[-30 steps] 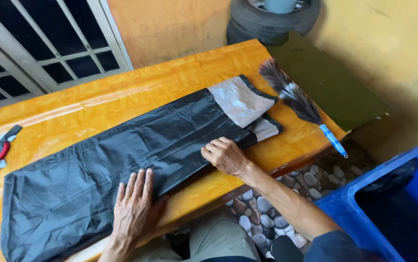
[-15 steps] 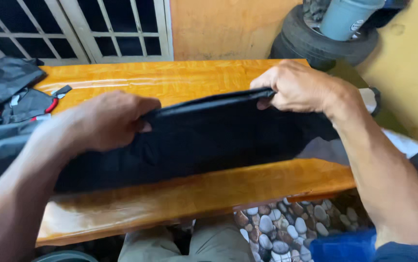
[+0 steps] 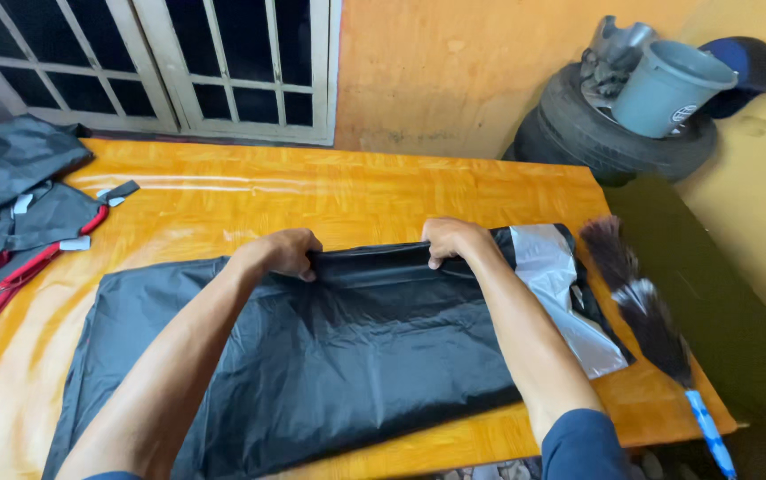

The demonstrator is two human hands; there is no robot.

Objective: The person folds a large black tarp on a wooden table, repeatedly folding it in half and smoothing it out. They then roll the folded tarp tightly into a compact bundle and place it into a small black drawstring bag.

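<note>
Black fabric cover (image 3: 330,364) spread flat across near half of orange wooden table (image 3: 312,200), grey lining panel (image 3: 547,267) showing at its 3 o'clock end. Left hand (image 3: 281,253) at cover's far edge, fingers curled, pinching fold. Right hand (image 3: 454,240) just beside at 3 o'clock, same edge, fingers closed over fold. Feather duster (image 3: 641,307) lying at 3 o'clock by table edge. Black-and-red fabric pieces (image 3: 10,204) piled at 10 o'clock. Farther, at 1 o'clock: grey bucket (image 3: 667,84) on stacked tyres (image 3: 596,133).
</note>
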